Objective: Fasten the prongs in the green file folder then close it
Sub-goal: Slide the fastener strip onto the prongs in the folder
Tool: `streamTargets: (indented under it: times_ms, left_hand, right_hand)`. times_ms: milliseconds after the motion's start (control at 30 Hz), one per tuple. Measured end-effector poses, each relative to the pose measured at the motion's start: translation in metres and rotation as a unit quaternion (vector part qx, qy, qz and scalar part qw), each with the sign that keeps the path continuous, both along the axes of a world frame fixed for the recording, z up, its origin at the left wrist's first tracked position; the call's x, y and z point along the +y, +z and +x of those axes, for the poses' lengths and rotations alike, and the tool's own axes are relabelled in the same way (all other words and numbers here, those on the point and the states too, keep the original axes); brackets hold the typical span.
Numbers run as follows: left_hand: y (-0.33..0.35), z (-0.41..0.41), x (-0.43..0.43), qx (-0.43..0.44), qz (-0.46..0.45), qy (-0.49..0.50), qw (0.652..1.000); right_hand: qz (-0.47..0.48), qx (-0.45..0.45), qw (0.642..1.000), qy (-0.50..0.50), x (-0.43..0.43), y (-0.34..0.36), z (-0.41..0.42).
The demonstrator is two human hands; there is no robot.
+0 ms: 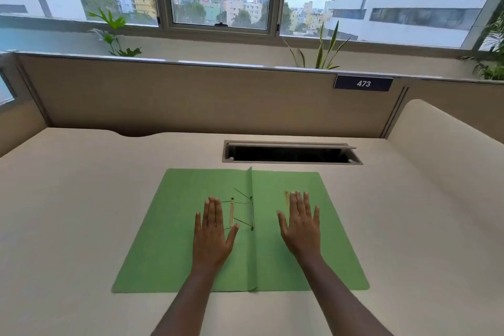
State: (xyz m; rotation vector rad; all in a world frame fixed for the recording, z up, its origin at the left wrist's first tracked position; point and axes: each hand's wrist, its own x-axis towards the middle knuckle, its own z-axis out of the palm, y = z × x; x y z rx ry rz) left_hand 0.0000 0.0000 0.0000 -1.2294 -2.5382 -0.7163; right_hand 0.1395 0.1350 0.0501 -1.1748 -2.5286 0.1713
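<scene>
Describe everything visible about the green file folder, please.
The green file folder lies open and flat on the pale desk, spine crease pointing away from the person. It looks like thin card. Its metal prong fastener sits beside the crease, prongs raised, unfastened. The left hand and right hand lie flat over either half.

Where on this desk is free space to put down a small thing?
Bare desk lies left of the green folder, and right of it up to the curved side panel. It is crowded at the prongs, between the left hand and right hand.
</scene>
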Motion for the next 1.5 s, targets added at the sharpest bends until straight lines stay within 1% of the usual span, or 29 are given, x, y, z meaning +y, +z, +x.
streamTargets:
  times_ms: [33, 100, 133, 167, 200, 267, 333, 400, 533, 600, 733, 900, 1000, 1067, 1167, 1267, 1367, 1500]
  left_hand:
    - [-0.004, -0.001, -0.001, 0.005, 0.011, 0.006, 1.000]
    - [-0.004, 0.001, -0.003, -0.023, -0.010, 0.006, 1.000]
    - [-0.006, 0.006, -0.005, -0.052, -0.042, 0.014, 0.998]
    - [-0.010, 0.008, -0.004, -0.068, -0.059, 0.015, 0.996]
    - [-0.008, 0.009, -0.005, -0.075, -0.084, 0.028, 0.993]
    - [-0.003, 0.011, -0.005, -0.084, -0.088, 0.029, 0.992]
    - [-0.002, 0.011, -0.007, -0.121, -0.114, 0.023, 0.986]
    - [0.001, 0.012, -0.008, -0.120, -0.133, 0.023, 0.984]
    - [0.002, 0.014, -0.006, -0.104, -0.121, 0.031, 0.987]
    - [0.002, 0.014, -0.007, -0.113, -0.131, 0.029, 0.985]
    - [0.003, 0.014, -0.009, -0.123, -0.111, 0.031, 0.986]
    - [0.002, 0.015, -0.010, -0.126, -0.090, 0.036, 0.987]
    - [0.006, 0.017, -0.011, -0.135, -0.084, 0.038, 0.987]
    - [0.008, 0.018, -0.011, -0.136, -0.077, 0.044, 0.987]
    - [0.010, 0.019, -0.012, -0.138, -0.074, 0.045, 0.987]
    - [0.011, 0.018, -0.012, -0.147, -0.065, 0.042, 0.986]
    - [0.015, 0.017, -0.013, -0.183, -0.047, 0.041, 0.981]
    - [0.021, 0.015, -0.013, -0.234, -0.014, 0.042, 0.971]
  right_hand:
    - [-0.018, 0.016, 1.000, 0.003, 0.000, -0.007, 0.002]
    - [-0.038, -0.004, 0.999, -0.005, -0.001, -0.015, 0.006]
    - [-0.041, -0.022, 0.999, -0.015, -0.001, -0.020, 0.010]
    - [-0.032, -0.023, 0.999, -0.016, -0.001, -0.027, 0.011]
    - [-0.044, -0.033, 0.998, -0.012, 0.000, -0.032, 0.012]
    - [-0.060, -0.019, 0.998, 0.000, -0.001, -0.039, 0.014]
    - [-0.061, -0.006, 0.998, 0.010, 0.000, -0.046, 0.015]
    - [-0.074, -0.001, 0.997, 0.014, -0.001, -0.047, 0.016]
    - [-0.080, -0.010, 0.997, 0.018, -0.002, -0.045, 0.016]
    - [-0.077, -0.011, 0.997, 0.016, -0.002, -0.045, 0.017]
    - [-0.081, -0.010, 0.997, 0.017, -0.004, -0.045, 0.018]
    - [-0.055, 0.042, 0.998, -0.008, 0.002, -0.036, 0.017]
    - [-0.065, 0.066, 0.995, -0.031, 0.009, -0.028, 0.017]
    - [-0.095, 0.076, 0.991, -0.053, 0.013, -0.024, 0.016]
    - [-0.132, 0.043, 0.987, -0.086, 0.017, -0.019, 0.013]
    - [-0.185, 0.047, 0.975, -0.109, 0.025, -0.015, 0.008]
    - [-0.269, 0.075, 0.950, -0.137, 0.034, -0.011, 0.007]
    - [-0.322, 0.099, 0.932, -0.131, 0.038, -0.005, 0.006]
